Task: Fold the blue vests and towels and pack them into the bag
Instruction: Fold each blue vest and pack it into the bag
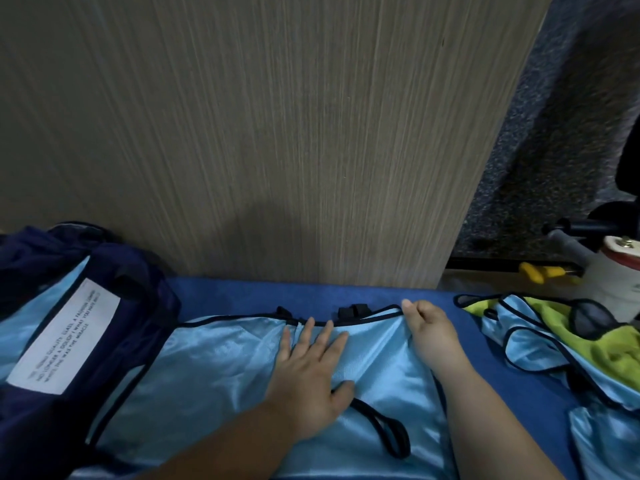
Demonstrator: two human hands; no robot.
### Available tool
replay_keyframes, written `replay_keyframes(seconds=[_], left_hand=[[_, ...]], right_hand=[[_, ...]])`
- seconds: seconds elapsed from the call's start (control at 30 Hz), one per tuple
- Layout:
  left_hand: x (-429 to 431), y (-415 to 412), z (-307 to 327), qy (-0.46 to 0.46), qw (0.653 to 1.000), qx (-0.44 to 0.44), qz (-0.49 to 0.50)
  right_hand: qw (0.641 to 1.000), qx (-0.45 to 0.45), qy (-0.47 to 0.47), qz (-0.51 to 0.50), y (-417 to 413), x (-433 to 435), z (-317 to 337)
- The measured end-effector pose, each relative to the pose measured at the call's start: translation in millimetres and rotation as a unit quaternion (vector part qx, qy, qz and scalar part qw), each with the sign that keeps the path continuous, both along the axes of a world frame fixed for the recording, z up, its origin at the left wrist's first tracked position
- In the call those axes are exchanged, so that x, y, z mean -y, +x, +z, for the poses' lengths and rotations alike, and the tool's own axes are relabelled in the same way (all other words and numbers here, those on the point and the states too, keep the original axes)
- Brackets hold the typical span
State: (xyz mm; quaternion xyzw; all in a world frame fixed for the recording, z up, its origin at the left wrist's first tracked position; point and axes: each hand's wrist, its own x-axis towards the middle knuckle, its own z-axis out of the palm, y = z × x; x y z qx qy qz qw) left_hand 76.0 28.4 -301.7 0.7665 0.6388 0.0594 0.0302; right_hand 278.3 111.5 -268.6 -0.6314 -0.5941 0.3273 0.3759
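Note:
A light blue vest (pixel 221 375) with black trim lies spread on the blue surface (pixel 242 296) in front of me. My left hand (pixel 311 372) lies flat on its middle, fingers straight and spread. My right hand (pixel 427 332) pinches the vest's far right edge at the black trim. A dark navy bag (pixel 69 323) with a white label sits at the left, light blue cloth showing inside. At the right lies a pile of more blue vests (pixel 540 337) with a yellow-green towel (pixel 588 337) among them.
A tall wood-grain panel (pixel 277 133) rises directly behind the blue surface. At the far right are dark speckled floor (pixel 540 168), a yellow-handled tool (pixel 533 271) and a white and red object (pixel 620 258).

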Motion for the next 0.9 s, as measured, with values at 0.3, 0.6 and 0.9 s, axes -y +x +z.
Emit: replay_keyframes(seconds=[0.3, 0.6, 0.9], left_hand=[[-1.2, 2.3, 4.8, -0.049, 0.997, -0.019, 0.061], [-6.0, 2.2, 8.0, -0.1, 0.994, -0.02, 0.05], [-11.7, 31.4, 26.0, -0.109, 0.987, 0.122, 0.006]], right_hand=[[0.974, 0.134, -0.183, 0.019, 12.1, 0.8, 8.9], [0.962, 0.042, -0.202, 0.179, 14.4, 29.2, 11.4], [0.909, -0.359, -0.2, 0.07, 36.8, 34.3, 42.2]])
